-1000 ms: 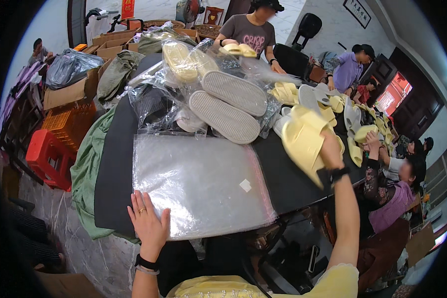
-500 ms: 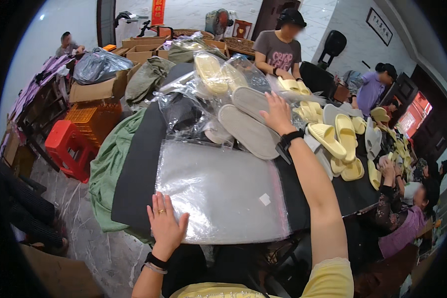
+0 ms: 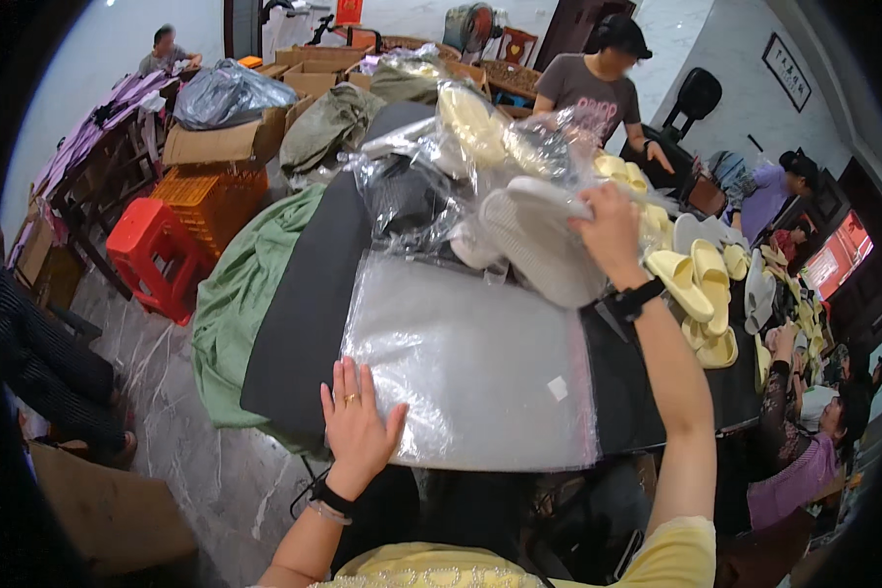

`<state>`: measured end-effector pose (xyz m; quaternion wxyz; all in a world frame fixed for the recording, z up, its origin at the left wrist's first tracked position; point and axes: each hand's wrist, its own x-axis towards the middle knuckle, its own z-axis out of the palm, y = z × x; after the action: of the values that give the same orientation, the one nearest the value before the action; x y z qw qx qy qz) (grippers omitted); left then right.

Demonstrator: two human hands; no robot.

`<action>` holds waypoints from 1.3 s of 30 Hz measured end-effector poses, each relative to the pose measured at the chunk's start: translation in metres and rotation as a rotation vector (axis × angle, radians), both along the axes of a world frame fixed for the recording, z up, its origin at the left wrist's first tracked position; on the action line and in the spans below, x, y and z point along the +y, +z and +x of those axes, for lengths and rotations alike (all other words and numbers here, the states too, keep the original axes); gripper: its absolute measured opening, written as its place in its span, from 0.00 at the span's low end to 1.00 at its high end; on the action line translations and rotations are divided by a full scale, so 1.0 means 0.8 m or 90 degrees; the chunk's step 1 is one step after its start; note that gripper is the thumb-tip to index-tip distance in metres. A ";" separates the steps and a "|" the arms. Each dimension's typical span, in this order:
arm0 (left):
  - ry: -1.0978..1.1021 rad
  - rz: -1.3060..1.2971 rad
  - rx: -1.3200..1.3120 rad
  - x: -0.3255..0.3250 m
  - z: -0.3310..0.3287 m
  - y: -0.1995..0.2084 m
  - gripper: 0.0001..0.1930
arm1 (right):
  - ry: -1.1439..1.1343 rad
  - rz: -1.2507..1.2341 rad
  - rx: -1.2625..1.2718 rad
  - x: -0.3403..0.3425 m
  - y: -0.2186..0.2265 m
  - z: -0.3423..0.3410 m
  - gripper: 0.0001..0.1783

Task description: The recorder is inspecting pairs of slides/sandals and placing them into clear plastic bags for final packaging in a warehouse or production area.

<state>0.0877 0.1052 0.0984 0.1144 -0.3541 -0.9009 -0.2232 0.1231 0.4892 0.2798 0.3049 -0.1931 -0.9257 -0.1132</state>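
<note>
My left hand (image 3: 356, 423) lies with fingers apart on the near left edge of a flat stack of clear plastic bags (image 3: 470, 363). Beyond the stack, my right hand (image 3: 610, 233) is closed round the right side of a pair of grey slippers (image 3: 534, 245). The slippers are tilted, one partly over the other, with the soles showing; my fingertips are partly hidden. Behind them lie yellow slippers in clear bags (image 3: 472, 125) and a dark bagged pair (image 3: 407, 196). To the right of my right forearm are loose yellow slippers (image 3: 710, 284).
A black table (image 3: 289, 343) bears all this, with green cloth (image 3: 245, 314) hanging at its left. A red stool (image 3: 152, 250) and an orange crate (image 3: 211, 201) stand on the floor. One co-worker (image 3: 593, 93) stands across the table; others work along the right.
My right hand has closed on the grey slippers and tilted them up from lying flat. My left hand stays on the bags. The whole view has shifted slightly.
</note>
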 end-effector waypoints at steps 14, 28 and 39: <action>-0.014 0.019 0.000 0.013 -0.002 -0.001 0.38 | 0.449 -0.863 0.177 -0.018 -0.024 0.085 0.26; -0.021 0.152 0.088 -0.006 0.000 0.019 0.16 | -0.094 -1.063 0.161 0.003 -0.105 0.230 0.34; 0.004 0.032 -0.112 0.005 -0.019 0.030 0.15 | 0.033 -0.924 0.125 0.002 -0.131 0.197 0.32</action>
<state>0.0727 0.1095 0.1228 0.0441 -0.3273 -0.9028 -0.2755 0.2804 0.4909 0.1750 0.1843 -0.3339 -0.7403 0.5536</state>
